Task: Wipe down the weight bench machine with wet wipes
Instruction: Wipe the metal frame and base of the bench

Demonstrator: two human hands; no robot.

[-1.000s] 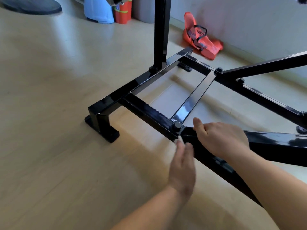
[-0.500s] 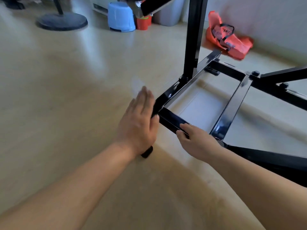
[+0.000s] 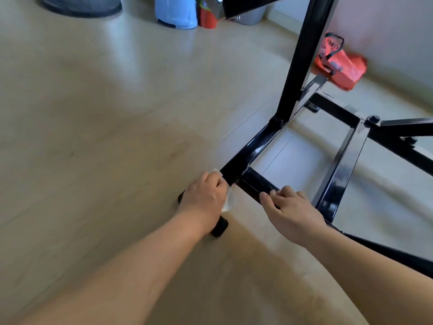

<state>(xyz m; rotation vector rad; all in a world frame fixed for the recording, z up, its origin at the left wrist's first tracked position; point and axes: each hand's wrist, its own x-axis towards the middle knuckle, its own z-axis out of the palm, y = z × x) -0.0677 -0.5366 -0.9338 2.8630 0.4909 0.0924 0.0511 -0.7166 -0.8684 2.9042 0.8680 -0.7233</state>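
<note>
The weight bench machine's glossy black steel base frame point(image 3: 255, 148) stands on the pale floor, with an upright post point(image 3: 297, 59) rising from it. My left hand point(image 3: 203, 195) curls over the near end of the base bar, above its foot, and holds a white wet wipe point(image 3: 228, 198) against the metal. My right hand point(image 3: 290, 209) grips the cross bar point(image 3: 255, 181) just right of the corner joint, fingers curled over its top.
An orange bag point(image 3: 339, 64) lies by the wall at the back right. A blue stool point(image 3: 175, 10), a red container point(image 3: 207, 17) and a grey bin point(image 3: 250, 16) stand at the back. A dark round stand base point(image 3: 79, 5) sits at the back left.
My left hand has moved left along the frame from the centre joint to the corner foot and closed over the bar with the wipe. My right hand has slid left along the cross bar.
</note>
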